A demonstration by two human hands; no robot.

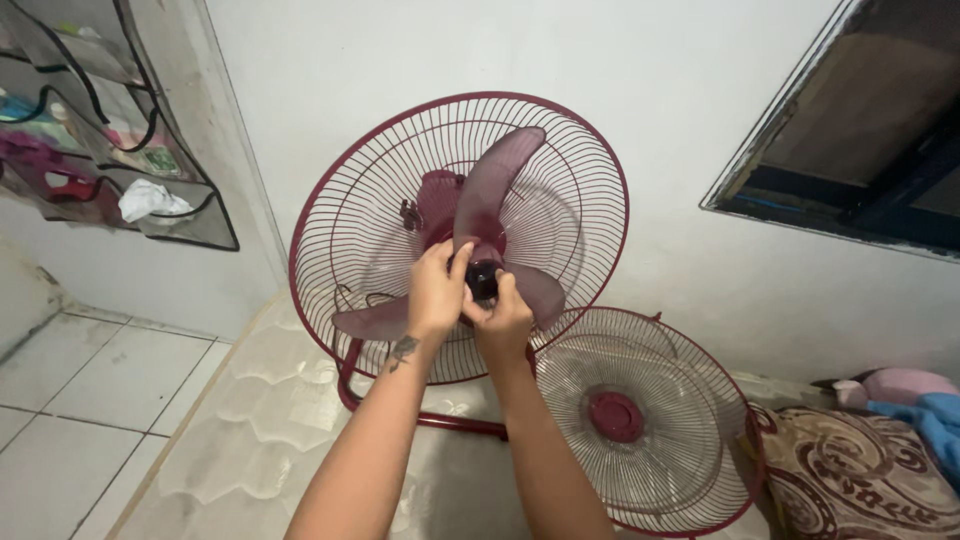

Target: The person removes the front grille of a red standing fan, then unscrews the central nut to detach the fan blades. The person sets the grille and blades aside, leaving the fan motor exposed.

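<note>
A dark red floor fan stands on a mattress against the wall, its rear wire guard (590, 190) facing me with the front guard off. Its three-bladed translucent maroon propeller (500, 170) sits on the motor shaft. Both hands meet at the hub: my left hand (437, 290) and my right hand (503, 318) have their fingers wrapped around the small black blade cap (483, 279) at the centre. The detached front guard (640, 420), red wire with a round red centre disc, leans against the fan's lower right side.
The fan's red tube base (440, 420) rests on a pale quilted mattress (250, 440). A tiled floor (70, 400) lies to the left. A hanging pocket organiser (110, 130) is at upper left, a dark window (860, 130) upper right, patterned bedding (860, 470) at lower right.
</note>
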